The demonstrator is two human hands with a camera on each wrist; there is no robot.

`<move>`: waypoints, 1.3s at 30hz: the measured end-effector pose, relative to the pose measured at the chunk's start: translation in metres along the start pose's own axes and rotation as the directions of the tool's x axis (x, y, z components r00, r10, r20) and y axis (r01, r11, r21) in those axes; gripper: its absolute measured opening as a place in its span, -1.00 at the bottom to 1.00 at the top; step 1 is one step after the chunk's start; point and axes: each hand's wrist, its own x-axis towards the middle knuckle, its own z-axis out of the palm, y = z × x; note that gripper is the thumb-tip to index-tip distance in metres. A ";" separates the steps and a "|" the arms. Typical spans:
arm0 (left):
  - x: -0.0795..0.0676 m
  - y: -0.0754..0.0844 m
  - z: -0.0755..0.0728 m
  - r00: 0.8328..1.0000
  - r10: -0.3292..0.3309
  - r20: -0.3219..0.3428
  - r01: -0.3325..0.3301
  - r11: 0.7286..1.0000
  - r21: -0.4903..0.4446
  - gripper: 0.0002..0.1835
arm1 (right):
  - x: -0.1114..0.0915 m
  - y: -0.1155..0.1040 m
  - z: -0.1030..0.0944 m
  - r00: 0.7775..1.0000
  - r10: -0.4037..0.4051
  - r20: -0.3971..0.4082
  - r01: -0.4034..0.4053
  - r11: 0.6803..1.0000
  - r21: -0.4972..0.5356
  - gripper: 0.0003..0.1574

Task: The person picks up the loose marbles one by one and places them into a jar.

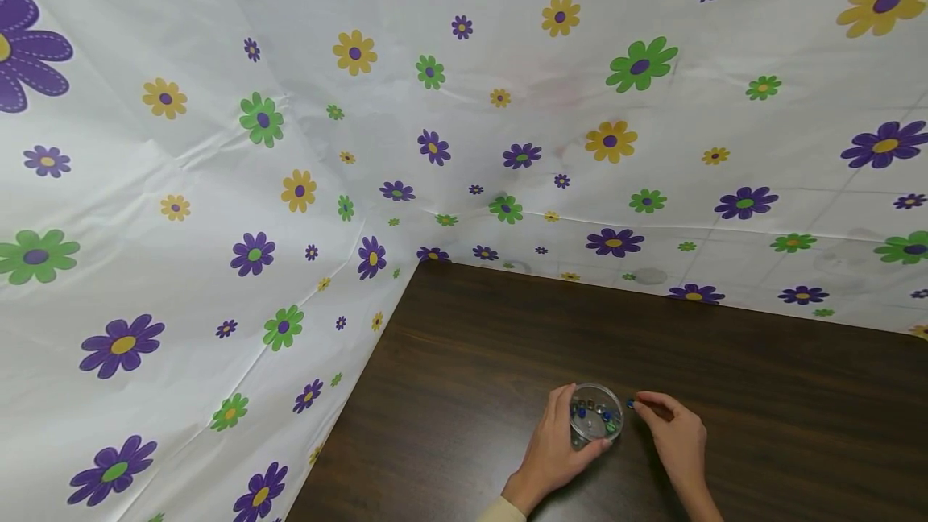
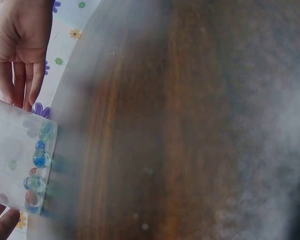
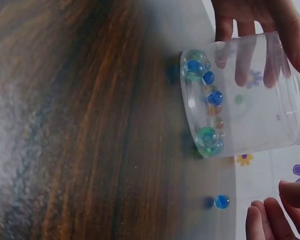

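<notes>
A clear round plastic jar stands upright on the table, with several glass marbles in blue, green and amber across its bottom. My left hand grips the jar from its left side, thumb at the front and fingers round the wall. To the right of the jar, my right hand is lowered with its fingertips close to a single blue marble. That marble rests on the table, and in the right wrist view a gap shows between it and the fingers.
The dark wood table lies under both hands. A white sheet with flowers hangs along the table's back and left edges.
</notes>
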 end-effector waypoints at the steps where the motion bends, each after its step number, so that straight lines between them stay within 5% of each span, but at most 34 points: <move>1: 0.000 0.000 0.000 1.000 0.000 0.000 0.000 1.000 -0.002 -0.07 | 0.001 0.001 0.000 1.000 -0.001 0.003 0.001 1.000 -0.002 -0.78; 39: 0.001 0.003 -0.001 0.998 -0.053 0.018 0.053 0.999 -0.006 -0.06 | 0.025 0.025 0.013 0.997 -0.056 0.052 0.060 0.995 -0.081 -0.77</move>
